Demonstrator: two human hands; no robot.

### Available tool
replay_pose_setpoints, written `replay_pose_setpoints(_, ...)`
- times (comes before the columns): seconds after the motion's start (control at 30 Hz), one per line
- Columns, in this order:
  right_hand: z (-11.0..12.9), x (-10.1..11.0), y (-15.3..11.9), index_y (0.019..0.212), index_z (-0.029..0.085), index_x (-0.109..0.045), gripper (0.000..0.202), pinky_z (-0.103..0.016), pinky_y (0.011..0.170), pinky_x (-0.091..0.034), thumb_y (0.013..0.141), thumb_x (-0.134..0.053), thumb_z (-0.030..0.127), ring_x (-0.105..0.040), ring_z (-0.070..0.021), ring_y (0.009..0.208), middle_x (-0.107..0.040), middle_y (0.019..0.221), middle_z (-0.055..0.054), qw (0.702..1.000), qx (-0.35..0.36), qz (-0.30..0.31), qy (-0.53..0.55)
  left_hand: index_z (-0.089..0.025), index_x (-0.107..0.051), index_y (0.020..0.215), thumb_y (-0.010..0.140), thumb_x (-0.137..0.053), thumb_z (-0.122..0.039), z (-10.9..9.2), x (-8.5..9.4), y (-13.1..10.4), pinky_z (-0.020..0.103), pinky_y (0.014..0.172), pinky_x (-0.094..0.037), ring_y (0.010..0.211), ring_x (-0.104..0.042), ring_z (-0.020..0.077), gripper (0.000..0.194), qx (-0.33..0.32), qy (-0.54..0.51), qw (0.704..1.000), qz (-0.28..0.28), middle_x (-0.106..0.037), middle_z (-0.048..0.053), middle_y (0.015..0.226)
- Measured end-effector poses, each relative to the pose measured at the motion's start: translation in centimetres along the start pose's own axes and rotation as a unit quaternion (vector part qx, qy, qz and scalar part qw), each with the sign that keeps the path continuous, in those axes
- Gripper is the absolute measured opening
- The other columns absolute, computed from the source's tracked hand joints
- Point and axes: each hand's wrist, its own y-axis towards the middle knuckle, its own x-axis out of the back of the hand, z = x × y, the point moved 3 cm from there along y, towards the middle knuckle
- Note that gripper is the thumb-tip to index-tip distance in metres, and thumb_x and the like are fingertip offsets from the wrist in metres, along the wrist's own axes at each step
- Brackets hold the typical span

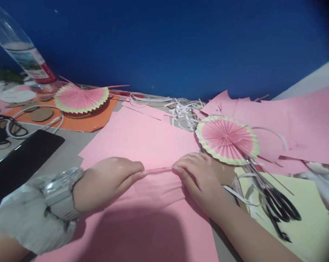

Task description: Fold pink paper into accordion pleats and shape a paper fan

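Left hand point(110, 183), eight o'clock: on wrist, bulky pale-grey wristwatch point(62, 198) with thick smooth strap, short parallel marks low on strap, glossy see-through rim catching light along upper edge. Just behind watch, farther out at eight o'clock: puffy pale grey-green gathered fabric band point(33, 218), soft creases all round. Right forearm point(243, 222), between four and five o'clock: bare.
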Motion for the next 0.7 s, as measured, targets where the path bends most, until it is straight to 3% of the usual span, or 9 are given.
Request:
replay_pose_setpoints(0.1,0.3,-0.1,0.1,0.079,0.021,-0.056,0.016,-0.034,0.081,-0.025,0.091,-0.045,0.020,-0.051,-0.0142,0.083,-0.062,0.080,0.003,0.999,0.012,0.021,-0.024,-0.022,-0.057,0.084,0.095,-0.025,-0.040,0.0,-0.2,0.0,0.029,0.067,-0.036,0.070,-0.056,0.0155,0.039,-0.014,0.028,1.000,0.002,-0.061,-0.001,0.074)
replay_pose_setpoints(0.23,1.2,-0.4,0.1,0.086,0.022,-0.059,0.010,-0.035,0.083,-0.025,0.090,-0.050,0.027,-0.051,-0.0147,0.085,-0.064,0.085,0.003,0.995,0.078,0.043,-0.052,-0.023,-0.060,0.090,0.095,-0.026,-0.037,-0.7,-0.7,0.2,0.031,0.063,-0.035,0.068,-0.056,0.0182,0.036,-0.052,0.098,0.994,-0.001,-0.063,0.001,0.073)
replay_pose_setpoints(0.47,1.9,-1.5,-0.4,0.084,0.019,-0.059,0.017,-0.034,0.081,-0.026,0.093,-0.045,0.025,-0.051,-0.0151,0.083,-0.062,0.079,-0.002,0.980,0.151,0.092,-0.089,-0.019,-0.059,0.081,0.094,-0.035,-0.027,-2.0,-1.5,0.7,0.035,0.068,-0.036,0.073,-0.053,0.0199,0.028,-0.142,0.150,0.977,-0.045,-0.063,0.003,0.079)
replay_pose_setpoints(0.57,2.0,-1.7,-0.5,0.085,0.019,-0.058,0.019,-0.035,0.080,-0.026,0.093,-0.042,0.024,-0.049,-0.0156,0.083,-0.062,0.081,-0.002,0.978,0.156,0.113,-0.077,-0.018,-0.059,0.078,0.095,-0.031,-0.031,-2.1,-1.9,0.7,0.033,0.065,-0.036,0.070,-0.054,0.0189,0.035,-0.145,0.132,0.980,-0.039,-0.064,0.003,0.076)
replay_pose_setpoints(0.7,1.9,-1.4,-0.4,0.083,0.019,-0.056,0.021,-0.035,0.079,-0.026,0.094,-0.040,0.027,-0.049,-0.0155,0.081,-0.061,0.078,-0.002,0.982,0.147,0.109,-0.048,-0.020,-0.059,0.079,0.096,-0.021,-0.038,-1.9,-1.9,0.6,0.031,0.060,-0.034,0.063,-0.057,0.0181,0.045,-0.099,0.145,0.984,-0.007,-0.064,0.002,0.068)
